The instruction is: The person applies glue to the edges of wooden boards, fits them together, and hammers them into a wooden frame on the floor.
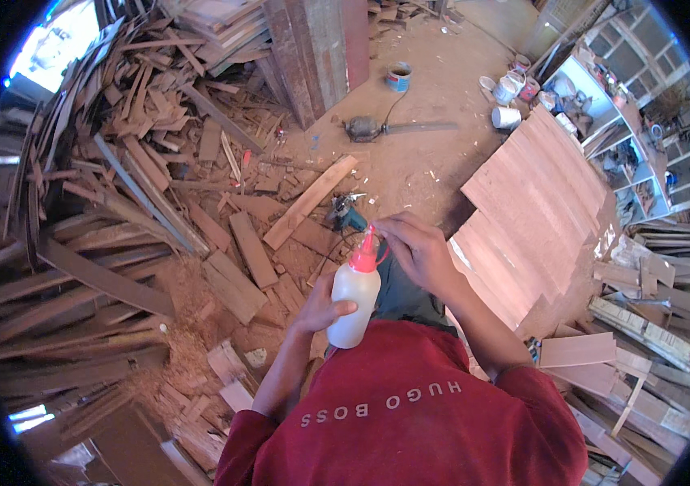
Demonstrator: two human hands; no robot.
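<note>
A white squeeze bottle [353, 297] with a red nozzle top [365, 256] is held upright, slightly tilted, in front of my chest. My left hand [322, 306] wraps round its body, thumb across the front. At the nozzle tip, my right hand [414, 243] has its fingers pinched on the small red cap [372, 228], whose thin red strap loops down to the collar. Whether the cap sits on the tip or just off it is too small to tell.
Just beyond the bottle lies a teal power tool [350, 214] beside a wooden plank [312, 201]. Joined wooden boards [535, 211] lie on the right. Scrap wood [150, 113] is heaped on the left. Farther off are a dark corded tool [363, 128] and a blue can [398, 77].
</note>
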